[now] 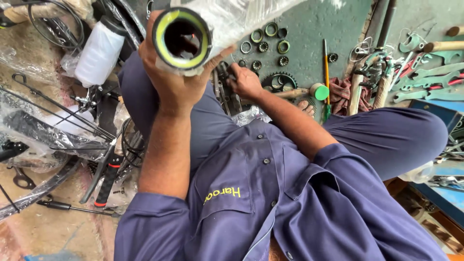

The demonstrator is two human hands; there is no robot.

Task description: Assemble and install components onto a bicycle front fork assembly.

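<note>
The left hand (176,79) is wrapped firmly around a black hollow tube with a yellow-green ring at its open end (181,38), holding it up close to the camera so the view runs straight into its dark bore; clear plastic wrapping (241,17) trails from the tube toward the upper right. The right hand (245,82) reaches down to the green floor (309,29), its fingers curled among dark metal parts just beside a black toothed sprocket (279,81); whether it actually grips one of them cannot be told. Several round bearing rings and cups (265,41) lie scattered on the floor beyond that hand. To the right lie a wooden-handled mallet with a green head (309,91), a yellow-and-green screwdriver (326,77) and a spread of flat metal spanners (425,84). At the left, a white plastic bottle (99,53) stands among plastic-wrapped black bicycle parts (53,135).
</note>
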